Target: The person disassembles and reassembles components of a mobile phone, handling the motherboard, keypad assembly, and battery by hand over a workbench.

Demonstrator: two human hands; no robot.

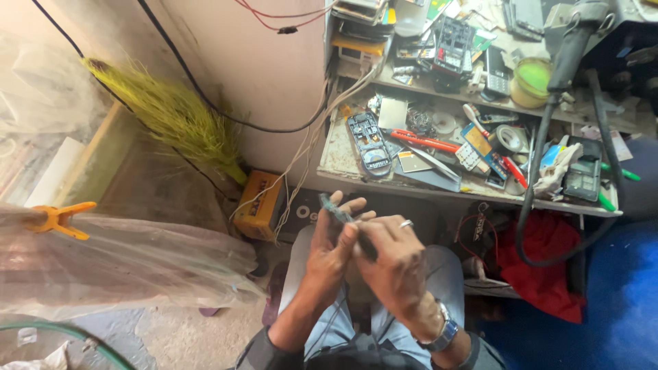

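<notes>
Over the person's lap, the left hand [334, 243] pinches a small greenish circuit board [334, 209] between thumb and fingers, holding it edge-up so that its top pokes out above the fingertips. The right hand [392, 257], with a ring on one finger and a wristwatch [444, 334] at the wrist, is closed around a thin dark tool [364, 245], its grip pressed together; the tool's tip seems to meet the board's lower part, though the fingers hide the contact.

The board is held in the air with nothing beneath it but the knees, so a slip of the tool could jab the left thumb or flick the board to the floor. Pressing hard against so thin a piece might also crack it, I judge.

The board looks narrow, flat and dull green-grey, with an uneven outline; finer detail is too small to tell.

Beyond the hands stands a cluttered worktop [418, 188] carrying an opened phone frame [370, 144], a red-handled tool [425, 142] and a roll of tape [510, 139]. A black hose [531, 199] hangs down over its front edge. By the wall leans a yellow-green broom [171, 113].
</notes>
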